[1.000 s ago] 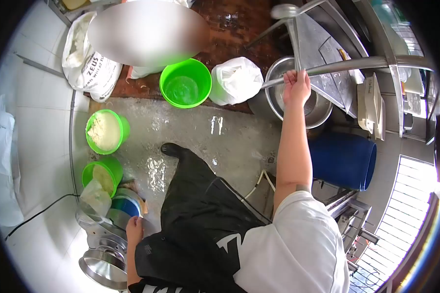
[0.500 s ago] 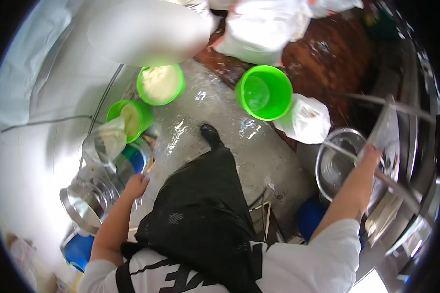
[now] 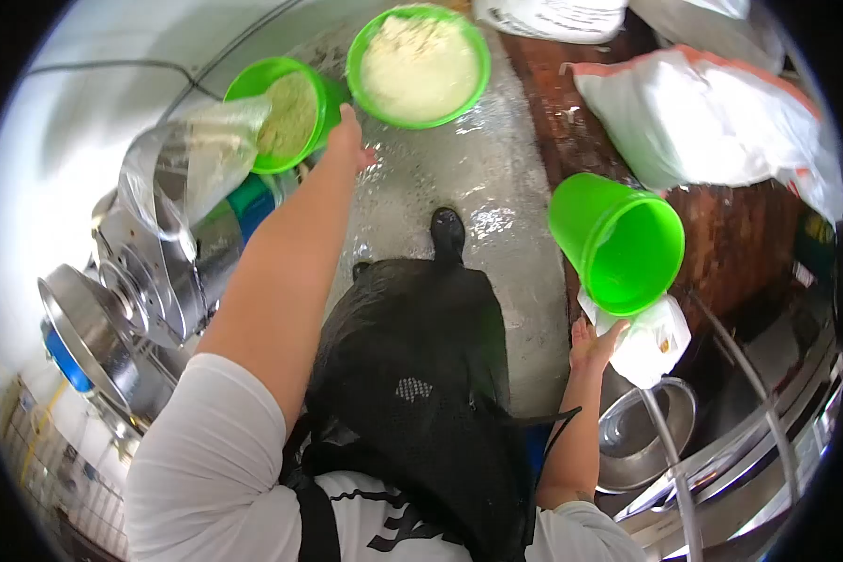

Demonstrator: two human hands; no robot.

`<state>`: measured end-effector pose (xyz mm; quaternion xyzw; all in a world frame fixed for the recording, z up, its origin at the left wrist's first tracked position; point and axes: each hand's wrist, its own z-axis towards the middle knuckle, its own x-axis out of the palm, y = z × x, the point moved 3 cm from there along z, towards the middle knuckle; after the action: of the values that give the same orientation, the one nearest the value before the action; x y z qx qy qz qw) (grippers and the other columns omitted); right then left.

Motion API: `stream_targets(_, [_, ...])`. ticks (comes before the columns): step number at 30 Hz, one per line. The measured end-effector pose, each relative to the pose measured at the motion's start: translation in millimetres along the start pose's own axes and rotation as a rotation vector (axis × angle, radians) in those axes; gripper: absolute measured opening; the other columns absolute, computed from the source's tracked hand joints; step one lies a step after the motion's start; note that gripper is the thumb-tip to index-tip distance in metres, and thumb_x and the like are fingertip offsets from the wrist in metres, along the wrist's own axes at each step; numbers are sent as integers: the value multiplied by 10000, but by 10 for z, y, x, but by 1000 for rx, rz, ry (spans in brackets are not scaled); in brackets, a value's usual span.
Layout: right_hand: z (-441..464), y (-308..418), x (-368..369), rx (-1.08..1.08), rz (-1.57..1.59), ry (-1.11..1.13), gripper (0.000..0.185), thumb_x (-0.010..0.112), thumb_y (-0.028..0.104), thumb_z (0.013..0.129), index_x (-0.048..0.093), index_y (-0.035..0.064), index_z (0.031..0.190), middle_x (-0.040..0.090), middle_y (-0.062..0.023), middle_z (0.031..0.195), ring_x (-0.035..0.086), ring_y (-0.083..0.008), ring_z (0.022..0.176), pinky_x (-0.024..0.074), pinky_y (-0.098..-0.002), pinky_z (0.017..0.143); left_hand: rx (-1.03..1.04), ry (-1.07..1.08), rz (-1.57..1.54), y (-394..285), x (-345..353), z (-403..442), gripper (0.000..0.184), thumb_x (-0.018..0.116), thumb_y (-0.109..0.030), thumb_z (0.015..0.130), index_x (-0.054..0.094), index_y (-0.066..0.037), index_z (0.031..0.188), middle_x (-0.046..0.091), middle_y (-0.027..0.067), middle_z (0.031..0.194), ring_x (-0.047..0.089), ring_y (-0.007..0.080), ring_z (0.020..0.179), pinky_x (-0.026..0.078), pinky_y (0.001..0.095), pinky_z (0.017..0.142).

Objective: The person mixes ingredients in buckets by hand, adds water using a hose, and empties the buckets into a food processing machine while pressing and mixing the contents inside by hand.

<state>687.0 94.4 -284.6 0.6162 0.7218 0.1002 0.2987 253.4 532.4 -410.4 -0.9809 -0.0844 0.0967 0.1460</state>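
My left hand (image 3: 349, 145) is stretched out beside a green bucket (image 3: 335, 100), near its side, with fingers apart; I cannot tell if it touches the bucket. That bucket holds a greenish-beige mass (image 3: 288, 117), and a clear plastic bag (image 3: 192, 155) hangs at its rim. A second green bucket (image 3: 485, 70), heaped with pale, crumbly material (image 3: 417, 70), stands just beyond. On the right, my right hand (image 3: 593, 348) has spread fingers beside a white plastic bag (image 3: 651, 347). Above that bag, a third green bucket (image 3: 571, 220) tilts toward me with some liquid inside.
White sacks (image 3: 698, 117) lie on a reddish-brown surface (image 3: 731, 234) at the right. A steel bowl (image 3: 688, 426) and metal rails (image 3: 674, 459) are at lower right. Steel pots (image 3: 80, 323) crowd the left side. The grey floor (image 3: 506, 169) looks wet.
My left hand has moved forward to the green buckets. The right hand has left the metal frame and come to the white bag. The whole view has shifted with my head.
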Motion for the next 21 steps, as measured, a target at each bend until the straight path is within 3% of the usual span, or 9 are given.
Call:
stream_targets(3, [217, -227, 302, 54, 184, 156, 981, 544, 732, 942, 326, -25, 1527, 380, -266, 1528, 523, -396, 1304, 524, -498, 1013, -121, -160, -364, 152, -360, 314, 888, 451, -722, 996, 109, -244, 1661, 101, 147, 1719, 265, 476, 1506, 323, 734, 1127])
stream_targets(5, [310, -305, 564, 32, 252, 238, 891, 520, 675, 990, 343, -12, 1530, 400, -261, 1525, 528, -400, 1308, 529, -521, 1026, -16, -102, -515, 227, -778, 714, 846, 406, -718, 1011, 70, -300, 1666, -4, 89, 1737, 136, 467, 1553, 321, 752, 1125])
stream_targets(6, [347, -285, 639, -19, 260, 268, 744, 486, 569, 1043, 387, -10, 1500, 456, -250, 1475, 556, -396, 1267, 549, -524, 1007, -10, -125, -546, 224, -901, 844, 707, 391, -597, 1069, 218, -215, 1638, 238, 175, 1669, 339, 482, 1462, 393, 723, 1094])
stream_targets(8, [547, -219, 732, -88, 218, 241, 402, 401, 261, 1124, 517, -36, 1368, 598, -226, 1307, 626, -377, 1148, 610, -494, 928, 50, -42, -617, 338, -1215, 1540, 591, 396, -480, 1086, 315, -163, 1579, 371, 204, 1560, 438, 470, 1364, 439, 698, 1066])
stream_targets(9, [748, -163, 706, -99, 193, 247, 402, 401, 261, 1124, 517, -36, 1368, 598, -226, 1307, 626, -377, 1148, 610, -494, 928, 124, 42, -671, 445, -1342, 1767, 486, 401, -362, 1103, 411, -110, 1520, 505, 233, 1450, 538, 457, 1266, 485, 672, 1037])
stream_targets(10, [943, -114, 664, -106, 178, 238, 368, 394, 209, 1112, 535, -45, 1337, 613, -216, 1283, 635, -368, 1128, 616, -481, 899, 115, 31, -694, 514, -1353, 1722, 486, 401, -362, 1103, 411, -110, 1520, 505, 233, 1450, 538, 457, 1266, 485, 672, 1037])
stream_targets(12, [888, -60, 691, -131, 134, 210, 305, 419, 98, 1065, 567, -65, 1275, 638, -193, 1244, 652, -344, 1092, 621, -441, 836, 252, 50, -855, 431, -1299, 1536, 404, 379, -93, 1045, 437, -38, 1441, 593, 245, 1259, 652, 394, 993, 596, 579, 889])
stream_targets(17, [227, 93, 721, -301, -313, 202, 317, 516, 82, 981, 564, -6, 1281, 635, -149, 1227, 700, -317, 944, 629, -427, 750, 178, 90, -727, 979, -1620, 1337, 372, 411, -30, 1027, 477, -29, 1393, 620, 228, 1214, 665, 352, 907, 632, 531, 773])
stream_targets(21, [-765, -91, 1157, -547, -714, 302, 429, 545, 22, 939, 521, 41, 1367, 619, -132, 1255, 665, -274, 1036, 556, -441, 873, 95, 121, -535, 1673, -1861, 1035, 331, 448, -53, 1017, 524, -23, 1338, 649, 212, 1132, 678, 302, 839, 637, 498, 713])
